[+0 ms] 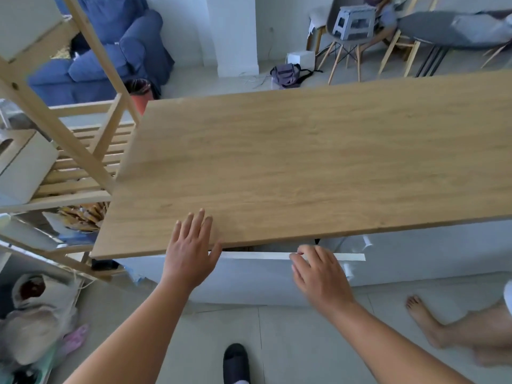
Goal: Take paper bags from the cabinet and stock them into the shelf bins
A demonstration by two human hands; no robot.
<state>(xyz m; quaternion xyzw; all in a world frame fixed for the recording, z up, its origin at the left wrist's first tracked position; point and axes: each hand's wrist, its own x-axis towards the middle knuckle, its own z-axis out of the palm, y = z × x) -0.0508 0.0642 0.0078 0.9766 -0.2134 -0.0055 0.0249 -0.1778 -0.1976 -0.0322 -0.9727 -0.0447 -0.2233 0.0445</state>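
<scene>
The pale oak-grain wooden surface is pressed by the flat, released left hand; below its front edge, the white cabinet door (long axis sideways) is gripped by the right hand.

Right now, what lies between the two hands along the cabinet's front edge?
In the head view, between the left hand and right hand runs the white top edge of the cabinet door, tilted ajar under the wooden top. No paper bags show there.
</scene>
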